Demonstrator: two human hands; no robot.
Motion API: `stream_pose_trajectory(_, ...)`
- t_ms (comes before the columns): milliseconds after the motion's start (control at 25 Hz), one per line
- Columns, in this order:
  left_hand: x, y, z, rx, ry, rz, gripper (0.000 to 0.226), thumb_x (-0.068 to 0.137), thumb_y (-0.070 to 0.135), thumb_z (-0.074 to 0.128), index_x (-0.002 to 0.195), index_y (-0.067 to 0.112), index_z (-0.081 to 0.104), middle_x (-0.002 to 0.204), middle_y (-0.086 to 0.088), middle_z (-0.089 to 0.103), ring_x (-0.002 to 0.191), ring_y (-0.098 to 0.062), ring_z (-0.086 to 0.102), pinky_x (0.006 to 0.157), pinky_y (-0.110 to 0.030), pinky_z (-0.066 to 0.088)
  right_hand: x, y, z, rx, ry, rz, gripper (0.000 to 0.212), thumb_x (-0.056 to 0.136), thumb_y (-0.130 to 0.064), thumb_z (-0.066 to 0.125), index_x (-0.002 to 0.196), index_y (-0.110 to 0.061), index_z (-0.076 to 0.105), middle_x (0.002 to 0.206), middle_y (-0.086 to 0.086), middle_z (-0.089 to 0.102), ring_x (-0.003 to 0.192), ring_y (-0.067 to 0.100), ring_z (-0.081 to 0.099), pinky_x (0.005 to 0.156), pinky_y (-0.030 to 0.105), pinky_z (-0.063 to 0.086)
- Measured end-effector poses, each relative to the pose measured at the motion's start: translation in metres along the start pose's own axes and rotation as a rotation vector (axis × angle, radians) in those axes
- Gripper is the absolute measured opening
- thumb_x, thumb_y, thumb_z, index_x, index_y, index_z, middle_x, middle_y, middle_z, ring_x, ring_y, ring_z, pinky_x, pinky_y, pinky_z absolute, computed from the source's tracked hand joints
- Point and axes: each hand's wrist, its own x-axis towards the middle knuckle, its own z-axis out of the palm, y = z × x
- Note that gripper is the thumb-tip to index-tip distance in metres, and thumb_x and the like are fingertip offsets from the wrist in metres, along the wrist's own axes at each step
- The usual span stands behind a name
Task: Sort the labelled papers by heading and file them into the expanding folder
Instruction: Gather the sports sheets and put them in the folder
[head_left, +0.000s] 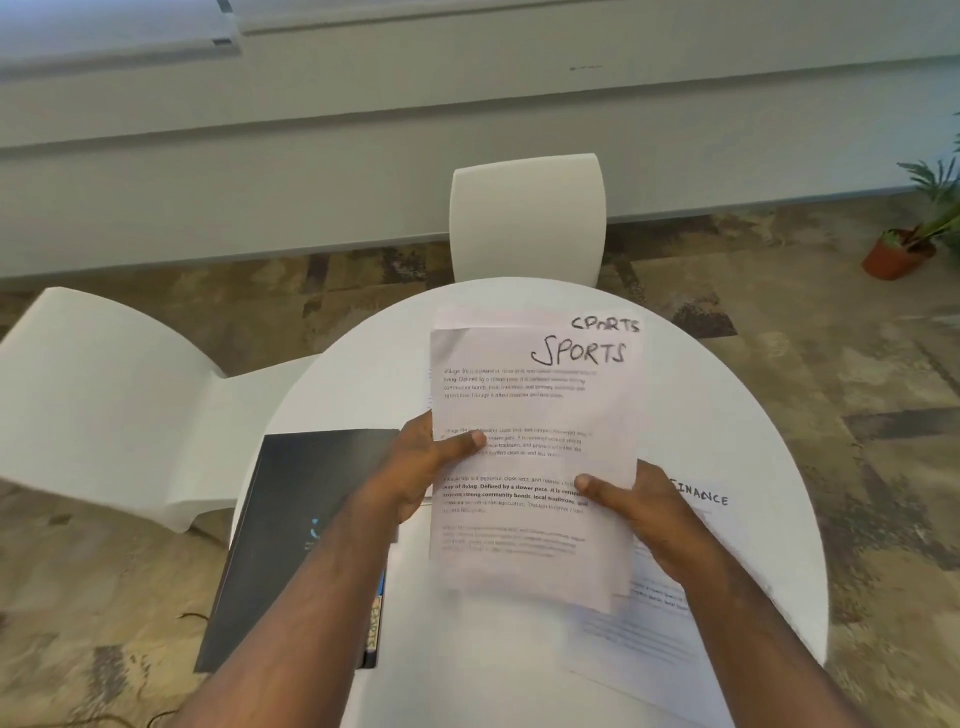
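Head view of a round white table (363, 374). Both hands hold a printed sheet headed "SPORTS" (535, 415) above the middle of the table. The left hand (421, 467) grasps the sheet's left edge, thumb lying across the printed face and fingers behind the paper. The right hand (639, 514) grasps the right edge lower down, thumb likewise on the face. A second sheet (605, 325), also marked "SPORTS" at its top right corner, sits directly behind the first, its top edge showing above it near the far edge of the table; whether it is held with the first or lies on the table cannot be told. A sheet headed "FINANCE" (701, 499) lies flat toward the right edge of the table, partly under the right hand and forearm; further printed paper (639, 639) lies near the near right edge. A dark folder (291, 519), closed, rests at the left edge of the table, partly overhanging it, with the left forearm crossing above it. Two white chairs stand beyond: one (527, 218) at the far edge, one (104, 395) to the left. A potted plant (904, 249) stands on the patterned floor at far right.
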Motion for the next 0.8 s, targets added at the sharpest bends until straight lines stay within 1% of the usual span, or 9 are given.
stream_pose_trajectory(80,-0.006,-0.003,-0.004,0.058,0.012,0.077,0.041,0.08,0.004,0.077,0.12,0.009,0.067,0.116,-0.011,0.073,0.107,-0.028,0.07,0.086,-0.036,0.059,0.001,0.004,0.01,-0.083,0.078,-0.059,0.036,0.078,-0.02,0.081,0.111,-0.022,0.068,0.1,-0.007,0.078,0.092,0.008,0.073,0.072,0.019,0.058)
stream_pose_trajectory(160,-0.012,-0.011,-0.008,0.084,0.044,0.155,0.048,0.073,0.007,0.081,0.118,0.012,0.067,0.115,-0.01,0.074,0.106,-0.024,0.07,0.085,-0.033,0.059,0.002,0.012,0.021,-0.123,0.141,-0.109,0.024,0.079,-0.018,0.081,0.093,-0.033,0.069,0.086,-0.024,0.075,0.085,-0.005,0.071,0.066,0.011,0.055)
stream_pose_trajectory(240,-0.018,-0.025,-0.011,0.07,0.078,0.197,0.046,0.07,0.008,0.083,0.113,0.017,0.069,0.112,-0.008,0.075,0.104,-0.022,0.071,0.081,-0.029,0.058,0.001,0.027,0.031,-0.138,0.203,-0.139,0.027,0.079,-0.014,0.081,0.086,-0.036,0.066,0.079,-0.031,0.072,0.08,-0.012,0.068,0.064,0.009,0.052)
stream_pose_trajectory(360,-0.026,-0.055,-0.013,0.073,0.15,0.183,0.043,0.068,0.007,0.086,0.102,0.031,0.076,0.106,-0.001,0.077,0.099,-0.017,0.072,0.082,-0.029,0.056,-0.001,0.052,0.04,-0.112,0.306,-0.108,0.034,0.074,-0.008,0.084,0.082,-0.035,0.066,0.079,-0.025,0.072,0.078,-0.01,0.067,0.076,0.017,0.053)
stream_pose_trajectory(400,-0.029,-0.064,-0.012,0.081,0.169,0.173,0.045,0.068,0.006,0.086,0.101,0.034,0.076,0.103,0.002,0.077,0.098,-0.015,0.072,0.082,-0.03,0.056,-0.001,0.06,0.042,-0.119,0.319,-0.118,0.036,0.071,-0.005,0.085,0.078,-0.036,0.067,0.078,-0.027,0.071,0.079,-0.012,0.066,0.079,0.013,0.051)
stream_pose_trajectory(520,-0.034,-0.082,-0.012,0.055,0.248,0.126,0.045,0.065,0.007,0.088,0.1,0.033,0.075,0.103,-0.001,0.077,0.098,-0.019,0.072,0.089,-0.042,0.057,-0.004,0.071,0.05,-0.177,0.301,-0.16,0.05,0.07,-0.001,0.085,0.073,-0.049,0.074,0.079,-0.046,0.064,0.084,-0.024,0.06,0.073,-0.005,0.041)
stream_pose_trajectory(600,-0.035,-0.084,-0.012,0.001,0.276,0.116,0.043,0.066,0.007,0.088,0.1,0.031,0.075,0.103,-0.004,0.077,0.098,-0.02,0.072,0.091,-0.045,0.056,-0.001,0.075,0.051,-0.18,0.29,-0.163,0.057,0.071,-0.002,0.084,0.075,-0.057,0.072,0.078,-0.045,0.065,0.083,-0.024,0.061,0.07,-0.005,0.041)
stream_pose_trajectory(720,-0.031,-0.079,-0.01,-0.061,0.243,0.148,0.043,0.068,0.009,0.086,0.105,0.028,0.074,0.107,-0.007,0.075,0.102,-0.024,0.07,0.09,-0.043,0.056,0.01,0.077,0.053,-0.17,0.305,-0.082,0.03,0.069,-0.013,0.088,0.076,-0.038,0.073,0.073,-0.028,0.071,0.08,-0.009,0.067,0.071,0.012,0.051)
stream_pose_trajectory(800,-0.029,-0.077,-0.005,-0.09,0.266,0.141,0.041,0.071,0.007,0.085,0.105,0.026,0.074,0.109,-0.008,0.075,0.105,-0.027,0.07,0.091,-0.043,0.056,0.015,0.076,0.058,-0.134,0.285,-0.004,0.024,0.071,-0.018,0.087,0.082,-0.03,0.069,0.077,-0.021,0.07,0.08,-0.002,0.068,0.065,0.018,0.054)
